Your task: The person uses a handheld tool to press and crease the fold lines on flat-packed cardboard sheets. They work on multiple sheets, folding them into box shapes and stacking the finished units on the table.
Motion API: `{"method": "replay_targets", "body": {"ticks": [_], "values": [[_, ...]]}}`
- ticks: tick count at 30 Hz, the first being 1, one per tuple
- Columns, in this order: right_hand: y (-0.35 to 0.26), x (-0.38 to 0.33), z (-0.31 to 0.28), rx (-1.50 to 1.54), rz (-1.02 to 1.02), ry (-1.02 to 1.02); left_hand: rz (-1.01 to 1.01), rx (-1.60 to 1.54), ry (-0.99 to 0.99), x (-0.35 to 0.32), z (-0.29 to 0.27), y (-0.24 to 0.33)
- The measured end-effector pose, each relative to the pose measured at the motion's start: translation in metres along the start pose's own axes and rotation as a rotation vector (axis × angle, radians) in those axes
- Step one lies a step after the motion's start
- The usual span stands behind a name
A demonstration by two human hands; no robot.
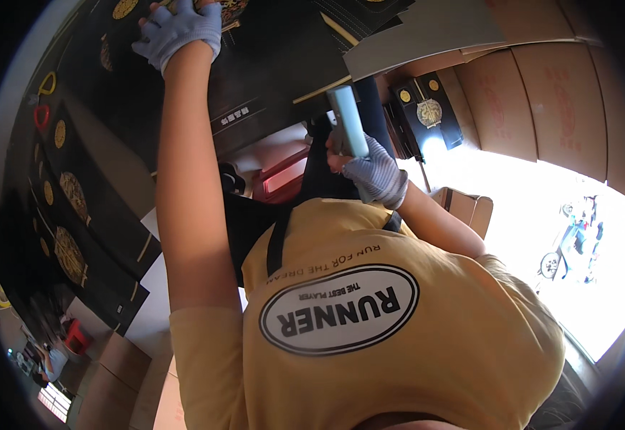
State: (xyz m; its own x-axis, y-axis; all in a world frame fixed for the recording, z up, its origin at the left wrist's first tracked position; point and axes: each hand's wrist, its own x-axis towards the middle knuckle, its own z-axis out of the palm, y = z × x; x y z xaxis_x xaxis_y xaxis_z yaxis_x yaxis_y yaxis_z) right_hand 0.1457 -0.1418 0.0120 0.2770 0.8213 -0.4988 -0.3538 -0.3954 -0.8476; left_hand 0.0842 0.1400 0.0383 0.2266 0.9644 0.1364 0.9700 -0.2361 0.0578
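My left hand [183,36], in a pale fingerless glove, reaches to the far left. Its fingers are spread on a black printed sheet [262,68] with gold decoration; the fingertips are partly cut off by the picture's upper edge. My right hand [378,172], gloved the same way, is close to my body, below the sheet's near edge. It is closed around a pale blue, flat-sided handheld object [348,120], held upright. The kind of this object cannot be made out.
Black printed panels with gold emblems [69,254] lie at left, near a yellow loop [47,83] and a red loop [41,116]. Brown cartons [502,104] line the right. A red plastic item [284,175] is below the table edge. Another person [54,362] is at the lower left.
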Motion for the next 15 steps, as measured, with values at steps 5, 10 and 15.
{"method": "replay_targets", "body": {"ticks": [5, 10, 15], "values": [[-0.002, 0.012, 0.01, -0.137, 0.069, 0.04, 0.007, -0.007, 0.044, -0.007, -0.002, -0.001], [-0.011, 0.021, -0.011, -0.381, 0.126, 0.024, -0.011, 0.01, -0.043, -0.007, -0.009, -0.002], [-0.083, 0.047, -0.102, -0.454, 0.076, 0.056, 0.237, 0.009, 0.043, -0.031, -0.015, 0.0]]}}
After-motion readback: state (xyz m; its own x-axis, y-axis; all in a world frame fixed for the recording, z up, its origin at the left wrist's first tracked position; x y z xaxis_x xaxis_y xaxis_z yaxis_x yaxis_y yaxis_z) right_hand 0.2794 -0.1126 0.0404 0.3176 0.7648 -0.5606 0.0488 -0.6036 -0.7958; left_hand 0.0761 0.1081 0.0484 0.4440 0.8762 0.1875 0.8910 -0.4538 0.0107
